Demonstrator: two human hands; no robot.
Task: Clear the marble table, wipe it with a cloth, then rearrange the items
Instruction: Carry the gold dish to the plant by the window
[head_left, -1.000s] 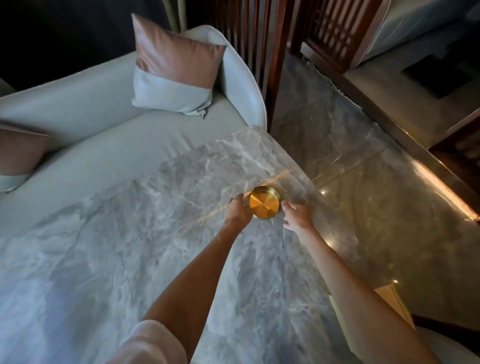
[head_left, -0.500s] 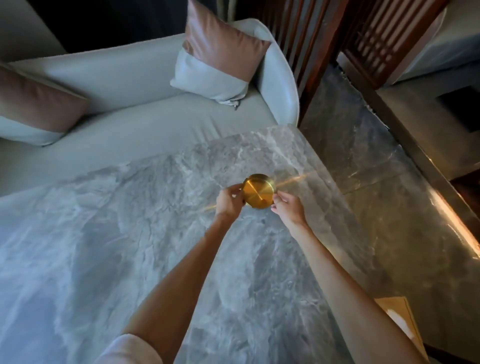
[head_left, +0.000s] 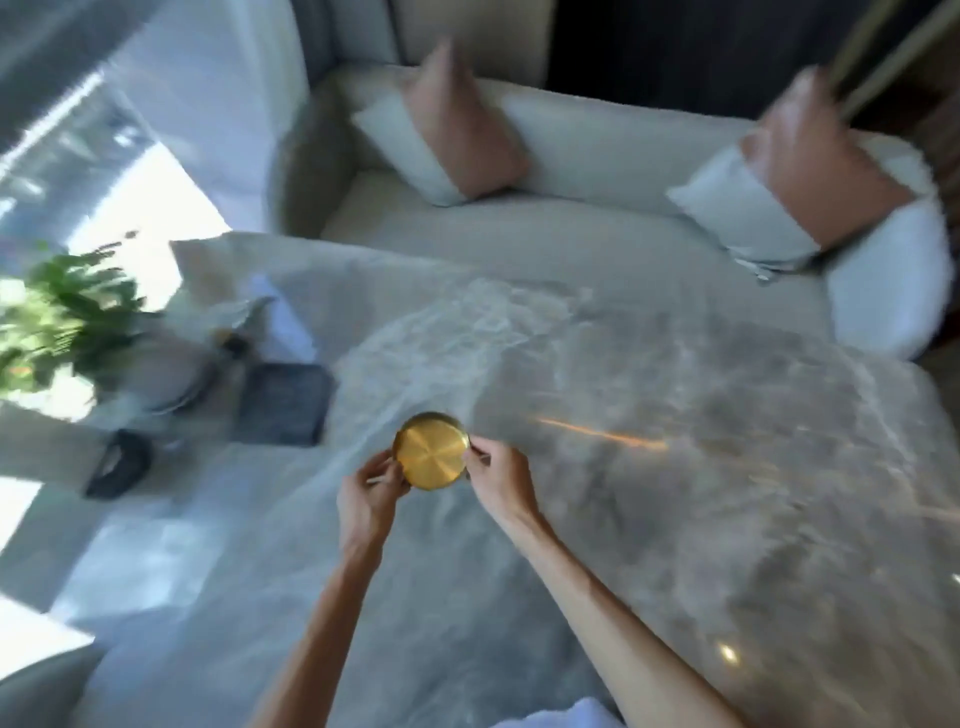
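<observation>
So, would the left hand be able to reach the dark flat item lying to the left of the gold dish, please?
Probably yes, once freed: the left hand now grips the gold dish, and bare marble table lies between it and the dark flat item.

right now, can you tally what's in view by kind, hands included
hands: 2, left hand and right hand, both gripping the gold dish
gold dish: 1
pillows: 2, and
dark pad on the table: 1
plant: 1
total: 7
The blurred clutter beside the plant can't be sorted.
</observation>
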